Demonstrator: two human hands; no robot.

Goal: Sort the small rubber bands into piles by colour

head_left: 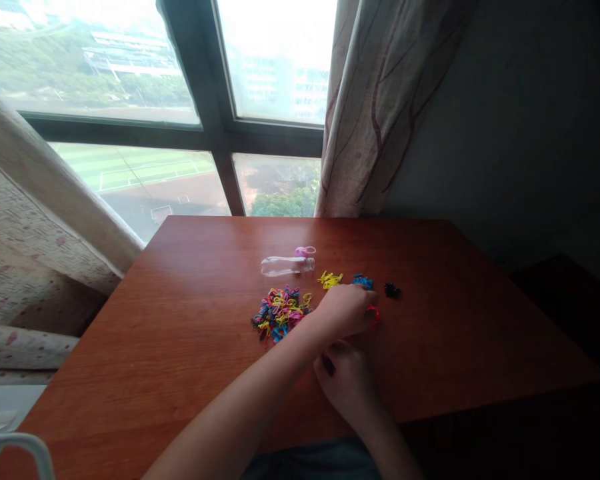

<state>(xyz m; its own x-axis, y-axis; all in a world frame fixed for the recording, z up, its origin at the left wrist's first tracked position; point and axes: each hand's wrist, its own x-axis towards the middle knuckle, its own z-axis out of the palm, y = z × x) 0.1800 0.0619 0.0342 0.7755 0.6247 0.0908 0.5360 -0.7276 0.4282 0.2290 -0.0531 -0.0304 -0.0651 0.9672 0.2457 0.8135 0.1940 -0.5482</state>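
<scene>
My left hand reaches across to the right, over my right hand. Its curled fingers are at a small red pile of elastic bands, partly hidden by the hand; whatever is in the fingers does not show. Closer to me, my right hand rests low over the table with fingers curled in, and its contents are hidden. Left of the hands lies a mixed heap of coloured elastic bands, partly behind my left forearm. Beyond the hands are a yellow pile, a blue pile and a black pile.
A clear bottle lies on its side behind the heap, with a pink cap with a loop beside it. The brown wooden table meets a window and curtains. A white curved bar stands at lower left.
</scene>
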